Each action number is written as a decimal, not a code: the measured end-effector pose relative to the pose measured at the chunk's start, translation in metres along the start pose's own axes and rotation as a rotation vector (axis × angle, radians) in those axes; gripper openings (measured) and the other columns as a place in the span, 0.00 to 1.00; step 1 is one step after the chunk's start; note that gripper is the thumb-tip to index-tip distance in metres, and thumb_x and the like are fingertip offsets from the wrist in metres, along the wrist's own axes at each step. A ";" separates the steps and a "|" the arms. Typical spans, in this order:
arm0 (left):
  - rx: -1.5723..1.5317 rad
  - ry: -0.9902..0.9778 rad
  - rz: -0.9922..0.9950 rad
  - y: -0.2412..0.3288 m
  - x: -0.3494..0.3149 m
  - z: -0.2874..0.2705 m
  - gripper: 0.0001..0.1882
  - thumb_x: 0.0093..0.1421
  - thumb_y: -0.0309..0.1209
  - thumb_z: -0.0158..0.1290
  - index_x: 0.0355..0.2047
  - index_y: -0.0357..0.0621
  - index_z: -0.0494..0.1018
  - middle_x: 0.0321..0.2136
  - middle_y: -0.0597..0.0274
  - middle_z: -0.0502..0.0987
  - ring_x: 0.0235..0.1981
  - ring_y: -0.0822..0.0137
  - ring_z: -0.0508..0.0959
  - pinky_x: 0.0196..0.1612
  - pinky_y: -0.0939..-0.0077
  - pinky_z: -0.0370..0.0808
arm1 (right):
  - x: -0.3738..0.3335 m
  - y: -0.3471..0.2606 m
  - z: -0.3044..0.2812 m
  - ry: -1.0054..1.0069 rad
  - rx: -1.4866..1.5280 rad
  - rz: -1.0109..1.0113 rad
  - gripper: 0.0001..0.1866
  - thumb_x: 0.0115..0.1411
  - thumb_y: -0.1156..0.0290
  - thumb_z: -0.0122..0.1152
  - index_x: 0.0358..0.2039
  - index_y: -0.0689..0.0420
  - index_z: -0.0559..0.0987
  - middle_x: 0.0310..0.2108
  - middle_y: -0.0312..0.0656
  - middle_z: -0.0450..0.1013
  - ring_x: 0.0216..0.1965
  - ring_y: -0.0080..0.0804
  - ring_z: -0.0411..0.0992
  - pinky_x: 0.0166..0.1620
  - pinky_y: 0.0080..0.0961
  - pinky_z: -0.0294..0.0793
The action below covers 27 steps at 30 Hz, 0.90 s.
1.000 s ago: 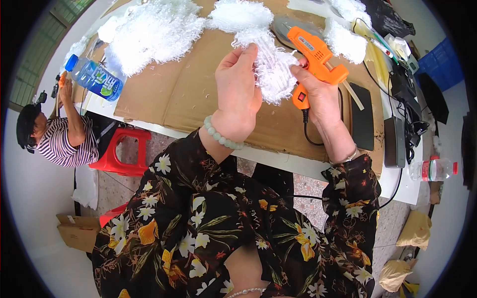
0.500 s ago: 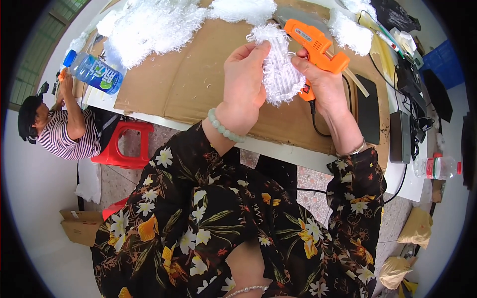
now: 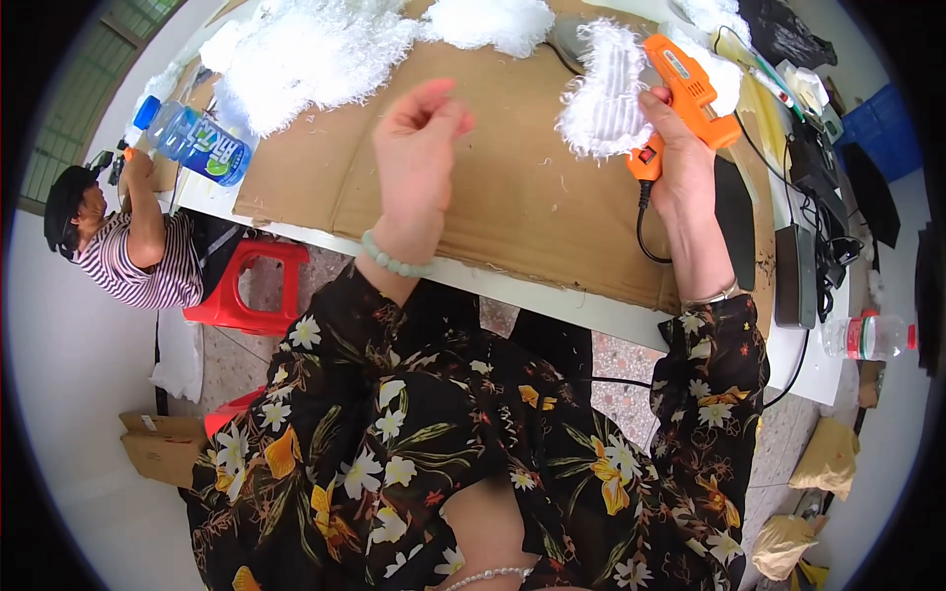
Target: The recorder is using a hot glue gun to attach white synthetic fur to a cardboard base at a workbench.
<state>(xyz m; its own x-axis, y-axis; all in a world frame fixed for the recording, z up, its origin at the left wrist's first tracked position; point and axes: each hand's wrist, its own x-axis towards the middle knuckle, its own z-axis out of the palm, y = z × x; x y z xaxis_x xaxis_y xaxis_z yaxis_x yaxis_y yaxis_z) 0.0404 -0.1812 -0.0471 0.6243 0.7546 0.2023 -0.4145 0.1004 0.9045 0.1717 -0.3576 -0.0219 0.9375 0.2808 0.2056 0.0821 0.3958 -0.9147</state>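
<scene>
Orange plastic marks the glue gun [image 3: 687, 98], which is gripped by the right hand [image 3: 678, 167] in the upper right of the frame, the fingers wrapped tight round its handle. Its nozzle end is held against a white fluffy piece [image 3: 603, 98] lying on the brown cardboard sheet [image 3: 512, 197] just left of the gun. The left hand [image 3: 414, 158] is raised over the cardboard at upper centre, holding nothing, its fingers loosely curled and slightly parted; a pale bead bracelet [image 3: 394, 261] is worn at the wrist. More white fluff [image 3: 315, 54] is heaped along the top left of the sheet, with a smaller clump [image 3: 488, 20] at top centre. A clear plastic bottle [image 3: 192, 143] with a blue cap is laid at the upper left table edge. A black cord [image 3: 645, 231] is seen hanging from the gun. A red stool [image 3: 241, 291] stands below the table, and a person in a striped shirt [image 3: 128, 251] is seated at far left. A second bottle [image 3: 867, 335] lies at the right edge.
</scene>
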 end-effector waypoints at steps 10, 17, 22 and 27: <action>0.105 -0.450 -0.342 0.010 -0.022 0.030 0.17 0.58 0.35 0.52 0.42 0.34 0.70 0.32 0.61 0.75 0.28 0.73 0.76 0.28 0.83 0.73 | 0.006 0.004 -0.006 0.028 0.131 0.050 0.09 0.54 0.79 0.56 0.36 0.60 0.73 0.34 0.35 0.71 0.38 0.23 0.69 0.43 0.21 0.69; -0.117 -0.359 -0.354 0.016 -0.030 0.051 0.13 0.59 0.27 0.47 0.42 0.30 0.69 0.34 0.56 0.75 0.31 0.68 0.78 0.31 0.78 0.76 | -0.012 0.010 0.001 -0.054 0.113 -0.013 0.15 0.56 0.68 0.60 0.42 0.59 0.71 0.38 0.34 0.70 0.39 0.22 0.68 0.42 0.22 0.69; -0.030 -0.251 -0.145 0.033 -0.004 0.010 0.11 0.59 0.26 0.47 0.40 0.32 0.71 0.32 0.59 0.76 0.31 0.71 0.77 0.32 0.79 0.75 | -0.009 0.008 0.001 -0.035 0.100 0.146 0.13 0.57 0.61 0.58 0.37 0.56 0.72 0.28 0.39 0.72 0.25 0.25 0.70 0.31 0.23 0.71; 0.179 -0.052 0.232 0.079 0.057 -0.057 0.09 0.57 0.27 0.50 0.38 0.36 0.74 0.30 0.65 0.76 0.29 0.76 0.74 0.33 0.82 0.72 | -0.005 0.007 -0.005 0.035 0.003 0.170 0.11 0.58 0.63 0.57 0.35 0.56 0.72 0.26 0.38 0.73 0.24 0.24 0.71 0.26 0.20 0.70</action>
<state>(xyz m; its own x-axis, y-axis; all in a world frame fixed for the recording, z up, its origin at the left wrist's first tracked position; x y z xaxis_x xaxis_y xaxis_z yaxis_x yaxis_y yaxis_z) 0.0054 -0.0930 0.0139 0.5614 0.7093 0.4262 -0.4299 -0.1901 0.8826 0.1697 -0.3606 -0.0314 0.9491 0.3130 0.0354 -0.0798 0.3475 -0.9343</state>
